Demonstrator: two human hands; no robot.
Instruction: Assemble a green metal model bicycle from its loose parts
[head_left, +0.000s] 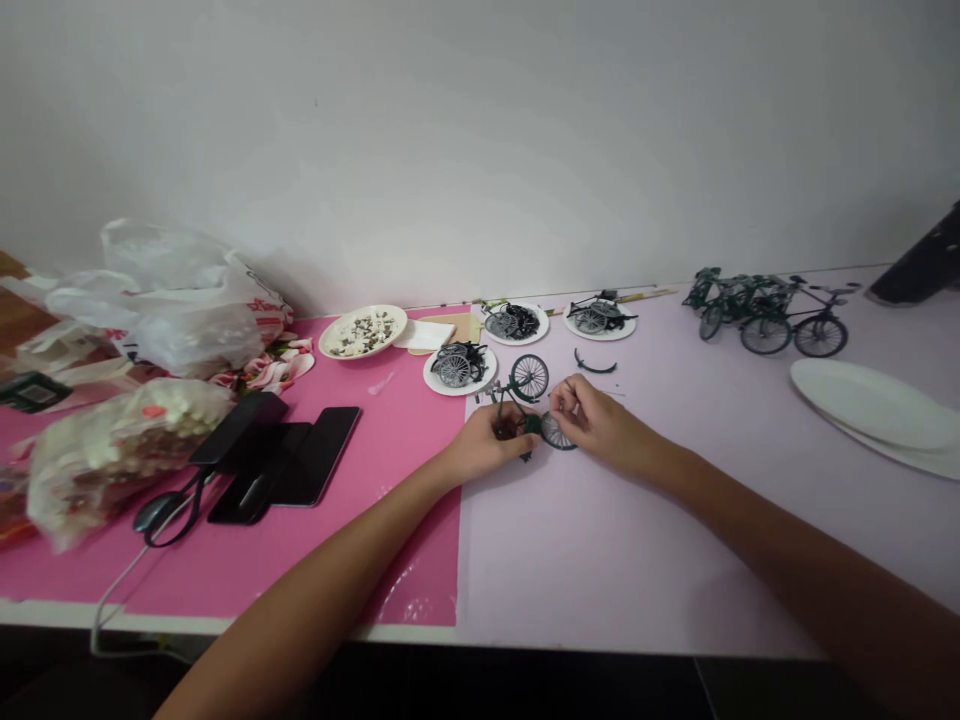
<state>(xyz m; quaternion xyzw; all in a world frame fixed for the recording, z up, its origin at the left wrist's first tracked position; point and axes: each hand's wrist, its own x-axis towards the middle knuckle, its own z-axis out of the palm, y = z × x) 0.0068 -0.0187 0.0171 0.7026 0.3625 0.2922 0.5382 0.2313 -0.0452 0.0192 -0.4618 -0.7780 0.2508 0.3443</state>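
My left hand (487, 445) is closed around the dark frame of a miniature bicycle (504, 398). One spoked wheel (531, 377) with a dark fender stands out beyond my fingers, near the handlebar. My right hand (596, 420) has its fingers pinched together at a second wheel (553, 432), close against the frame; those fingers partly cover it. Whether this wheel is joined to the frame I cannot tell. A loose curved fender (595, 364) lies on the table just beyond my right hand.
Behind my hands, white plates (430, 384) hold small wheels and dark parts. A bowl (328, 347) of small pieces stands left of them. Several miniature bicycles (765, 312) and white oval plates (874, 400) are at right. Plastic bags (172, 300) and a phone (319, 455) lie left.
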